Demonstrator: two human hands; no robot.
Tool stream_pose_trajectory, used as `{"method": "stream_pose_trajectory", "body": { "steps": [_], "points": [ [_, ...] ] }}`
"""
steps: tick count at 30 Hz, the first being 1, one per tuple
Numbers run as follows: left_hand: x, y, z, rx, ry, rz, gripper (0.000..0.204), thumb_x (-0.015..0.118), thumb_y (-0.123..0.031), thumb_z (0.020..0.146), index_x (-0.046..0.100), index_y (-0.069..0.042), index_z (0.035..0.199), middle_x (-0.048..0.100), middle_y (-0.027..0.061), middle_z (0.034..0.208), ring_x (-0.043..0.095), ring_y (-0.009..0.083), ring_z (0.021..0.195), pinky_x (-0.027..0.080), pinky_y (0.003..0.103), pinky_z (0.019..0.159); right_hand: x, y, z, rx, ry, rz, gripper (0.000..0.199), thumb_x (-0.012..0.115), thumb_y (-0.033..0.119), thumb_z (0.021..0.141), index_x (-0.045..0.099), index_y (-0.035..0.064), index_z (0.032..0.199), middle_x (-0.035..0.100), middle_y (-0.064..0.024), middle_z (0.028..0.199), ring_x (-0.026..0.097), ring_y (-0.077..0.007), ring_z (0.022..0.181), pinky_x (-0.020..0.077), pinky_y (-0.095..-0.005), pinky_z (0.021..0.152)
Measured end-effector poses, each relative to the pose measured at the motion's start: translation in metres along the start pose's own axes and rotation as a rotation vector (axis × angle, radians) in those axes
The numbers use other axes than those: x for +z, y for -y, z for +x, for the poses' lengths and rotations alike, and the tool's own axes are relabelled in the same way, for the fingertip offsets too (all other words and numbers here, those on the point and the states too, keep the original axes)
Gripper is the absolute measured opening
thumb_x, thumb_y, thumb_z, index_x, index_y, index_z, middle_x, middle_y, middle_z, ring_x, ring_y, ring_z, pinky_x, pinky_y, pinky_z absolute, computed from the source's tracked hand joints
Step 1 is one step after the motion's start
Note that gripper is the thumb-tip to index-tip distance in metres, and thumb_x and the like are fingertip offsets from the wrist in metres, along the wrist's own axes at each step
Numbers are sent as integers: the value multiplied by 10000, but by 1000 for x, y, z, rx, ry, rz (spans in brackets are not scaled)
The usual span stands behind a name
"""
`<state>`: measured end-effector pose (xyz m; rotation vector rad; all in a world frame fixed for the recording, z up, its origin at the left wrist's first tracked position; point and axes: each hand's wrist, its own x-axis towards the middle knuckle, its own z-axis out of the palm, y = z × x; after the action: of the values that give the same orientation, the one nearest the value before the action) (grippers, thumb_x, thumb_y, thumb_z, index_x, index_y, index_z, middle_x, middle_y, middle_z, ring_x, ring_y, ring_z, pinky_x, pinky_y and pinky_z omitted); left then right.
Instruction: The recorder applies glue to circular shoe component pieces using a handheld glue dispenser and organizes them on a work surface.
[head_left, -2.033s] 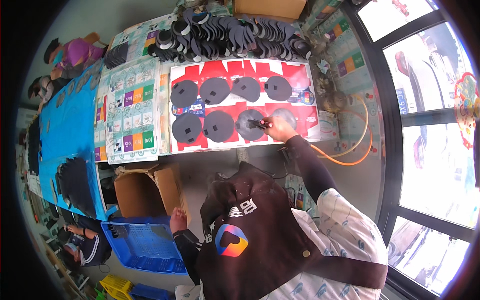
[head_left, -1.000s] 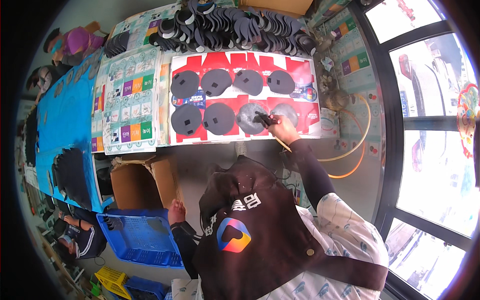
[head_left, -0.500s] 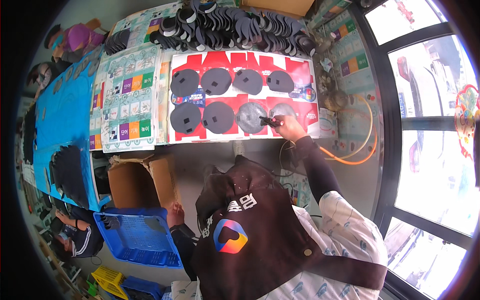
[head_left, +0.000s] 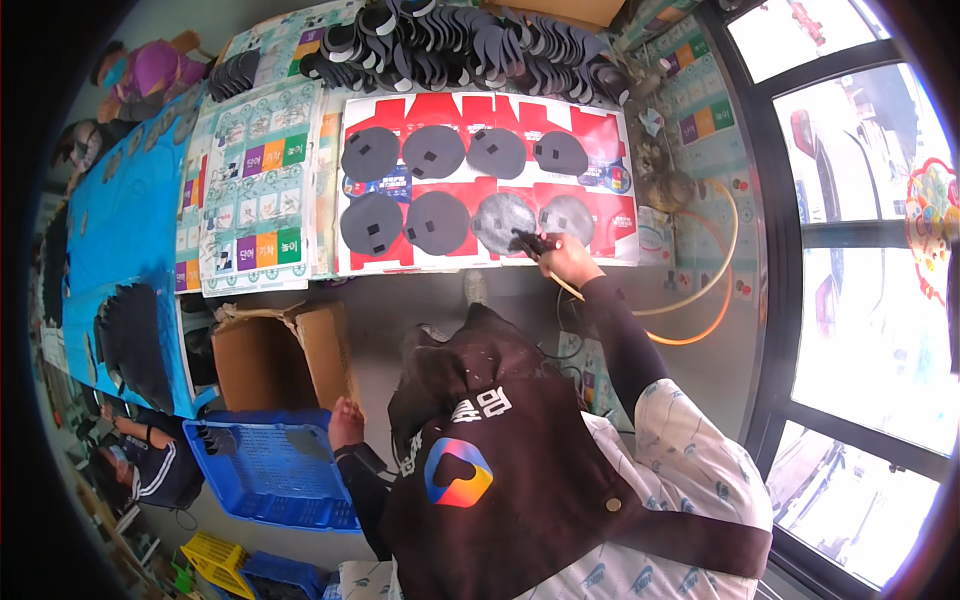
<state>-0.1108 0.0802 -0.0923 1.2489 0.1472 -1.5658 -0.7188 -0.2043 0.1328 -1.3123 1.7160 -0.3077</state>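
Note:
My right hand (head_left: 571,262) is closed around a black spray gun (head_left: 532,243), with a pale hose running from it. The gun's nozzle is at the lower edge of a round dark grey piece (head_left: 503,222) that has a whitish film on it. Right beside that piece lies another whitened round piece (head_left: 567,220). More round grey pieces (head_left: 437,223), most with small dark squares on them, lie in two rows on the red and white printed sheet (head_left: 620,225). My left hand (head_left: 347,423) hangs low beside the blue crate (head_left: 270,508), its fingers curled and nothing visible in them.
Curved dark grey pieces (head_left: 450,45) are piled along the table's back. Left of the sheet are printed boards (head_left: 250,215) and a blue-covered table (head_left: 110,240). An open cardboard box (head_left: 330,350) stands below. Hoses (head_left: 728,250) loop at the right; other people sit at the left.
My right hand has shifted slightly left and nearer with the spray gun. The third piece in the near row looks whiter. My left hand has moved slightly left.

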Motion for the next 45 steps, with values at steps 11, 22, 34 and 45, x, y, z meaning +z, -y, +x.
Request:
{"method": "stream_pose_trajectory", "body": {
  "steps": [11, 22, 34, 45],
  "points": [
    [-20, 0, -33, 0, -10, -84, 239, 558, -263, 1022, 634, -101, 1180, 684, 11, 1095, 630, 225, 1048, 517, 351, 883, 50, 103, 30, -322, -94, -206, 255, 524, 147, 853, 698, 4, 973, 677, -274, 792, 679, -436, 822, 525, -500, 753],
    [-12, 15, -89, -48, -199, -264, 112, 640, -220, 996, 665, -113, 972, 719, -5, 888, 686, 157, 806, 564, 247, 645, 67, 100, 79, -339, 7, -208, 353, 690, 247, 790, 717, 39, 1073, 691, -253, 919, 665, -433, 902, 509, -469, 775],
    [23, 6, -61, 1, -232, -273, 119, 625, -201, 998, 647, -100, 1057, 705, 10, 954, 684, 173, 869, 570, 258, 708, 51, 105, 97, -459, -9, -261, 300, 658, 177, 794, 698, 3, 1035, 677, -276, 906, 653, -456, 898, 509, -485, 776],
    [33, 7, -52, -56, -310, -234, 146, 641, -200, 983, 673, -97, 1082, 710, 15, 950, 676, 180, 868, 570, 262, 715, 44, 87, 81, -483, -145, -270, 253, 562, 182, 835, 720, 47, 979, 663, -287, 842, 644, -492, 863, 504, -564, 769]
  ]
}}
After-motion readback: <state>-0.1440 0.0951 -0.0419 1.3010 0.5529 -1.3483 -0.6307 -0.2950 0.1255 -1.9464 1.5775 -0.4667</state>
